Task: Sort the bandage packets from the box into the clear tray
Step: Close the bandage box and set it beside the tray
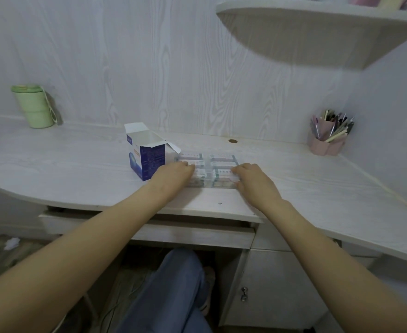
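Counts on the bench

One box point(147, 159), one tray point(207, 164) showing six packet stacks point(221, 156) in two columns, one green cup point(33, 105), one pen holder point(326, 143), two hands: left point(173, 175), right point(255, 180).
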Motion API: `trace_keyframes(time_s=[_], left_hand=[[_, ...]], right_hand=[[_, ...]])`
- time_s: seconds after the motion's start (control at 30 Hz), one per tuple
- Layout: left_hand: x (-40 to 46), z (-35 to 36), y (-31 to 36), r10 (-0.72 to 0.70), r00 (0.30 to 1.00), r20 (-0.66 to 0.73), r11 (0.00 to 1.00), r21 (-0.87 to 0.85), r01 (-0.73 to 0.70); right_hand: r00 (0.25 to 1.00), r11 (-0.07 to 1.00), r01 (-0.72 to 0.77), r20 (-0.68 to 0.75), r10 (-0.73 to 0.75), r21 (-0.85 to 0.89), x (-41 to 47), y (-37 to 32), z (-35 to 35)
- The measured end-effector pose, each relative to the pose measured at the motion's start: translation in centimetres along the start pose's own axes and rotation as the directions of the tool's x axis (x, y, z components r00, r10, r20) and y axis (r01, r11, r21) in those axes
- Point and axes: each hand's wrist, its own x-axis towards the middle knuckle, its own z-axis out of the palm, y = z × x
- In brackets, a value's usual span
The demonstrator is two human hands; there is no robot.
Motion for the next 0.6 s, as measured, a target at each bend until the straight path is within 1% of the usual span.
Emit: trace_keyframes(time_s=[0.1, 0.33, 0.43, 0.53, 0.6], left_hand=[[0.1, -0.2, -0.4, -0.040, 0.999, 0.013, 0.995, -0.088, 0.041], [0.2, -0.3, -0.6, 0.005, 0.998, 0.055, 0.993, -0.117, 0.002], [0.1, -0.8, -0.7, 0.045, 0.995, 0.083, 0.994, -0.104, -0.037], [0.2, -1.0, -0.6, 0.146, 0.984, 0.101, 0.989, -0.030, -0.143], [0.1, -1.3, -0.5, 0.174, 0.980, 0.101, 0.985, 0.006, -0.175]], right_hand=[[1.000, 1.000, -0.010, 0.018, 0.009, 0.016, 0.0, -0.3, -0.4], [0.995, 0.990, -0.062, 0.091, 0.051, 0.125, 0.4, -1.1, -1.3], [0.992, 0.994, -0.072, 0.112, 0.062, 0.086, 0.3, -1.4, -1.6], [0.990, 0.998, -0.056, 0.132, 0.054, 0.013, 0.3, -1.8, -1.8], [0.987, 0.999, -0.044, 0.154, 0.048, -0.029, 0.4, -1.9, -2.0]])
